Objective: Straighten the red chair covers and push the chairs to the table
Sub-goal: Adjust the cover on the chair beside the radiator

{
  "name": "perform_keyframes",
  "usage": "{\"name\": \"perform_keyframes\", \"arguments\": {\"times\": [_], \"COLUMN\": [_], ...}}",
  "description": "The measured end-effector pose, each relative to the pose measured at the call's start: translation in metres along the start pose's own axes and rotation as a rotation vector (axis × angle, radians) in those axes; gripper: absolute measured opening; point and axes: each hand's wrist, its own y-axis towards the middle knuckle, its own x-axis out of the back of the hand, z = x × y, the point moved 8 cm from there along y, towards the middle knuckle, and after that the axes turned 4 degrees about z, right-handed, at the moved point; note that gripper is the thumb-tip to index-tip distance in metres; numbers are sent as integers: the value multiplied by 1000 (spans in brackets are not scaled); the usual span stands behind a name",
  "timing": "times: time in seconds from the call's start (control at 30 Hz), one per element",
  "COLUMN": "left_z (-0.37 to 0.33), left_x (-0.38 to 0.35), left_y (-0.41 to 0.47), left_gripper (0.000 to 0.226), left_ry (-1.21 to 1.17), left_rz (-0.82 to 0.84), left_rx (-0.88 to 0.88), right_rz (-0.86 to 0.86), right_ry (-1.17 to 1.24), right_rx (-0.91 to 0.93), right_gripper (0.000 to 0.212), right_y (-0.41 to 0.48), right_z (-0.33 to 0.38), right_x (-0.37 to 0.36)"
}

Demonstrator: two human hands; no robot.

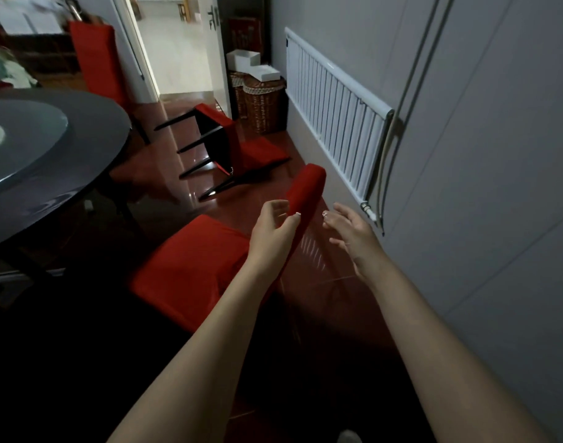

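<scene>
Glossy red floor (321, 282), round table (107, 148) left, radiator (334, 116) right. L hand (270, 231) at red-covered chair (190, 266) backrest, grip unclear; R hand (353, 235) spread, just beside.

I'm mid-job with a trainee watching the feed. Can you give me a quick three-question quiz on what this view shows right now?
1. True or false: the far chair by the baskets lies tipped over on the floor.
2. Pick one: the right hand is A) gripping the red cover, B) open beside the near chair back, not touching it, C) out of view.
3. Fill in: the left hand holds the near chair by its ___.
Key: 1 true; 2 B; 3 back.
</scene>
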Motion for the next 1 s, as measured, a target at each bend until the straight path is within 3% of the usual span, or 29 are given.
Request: {"name": "perform_keyframes", "arguments": {"times": [0.53, 1.0], "left_z": [-28, -37], "left_x": [-188, -232], "left_y": [66, 156], "left_gripper": [20, 28], "left_ry": [-53, -17], "left_rz": [-27, -66], "left_rx": [74, 56], "right_rz": [2, 8], "right_ry": [46, 9], "right_rx": [-23, 7], "right_gripper": [49, 49], "right_y": [79, 176], "right_z": [14, 31], "right_x": [180, 240]}}
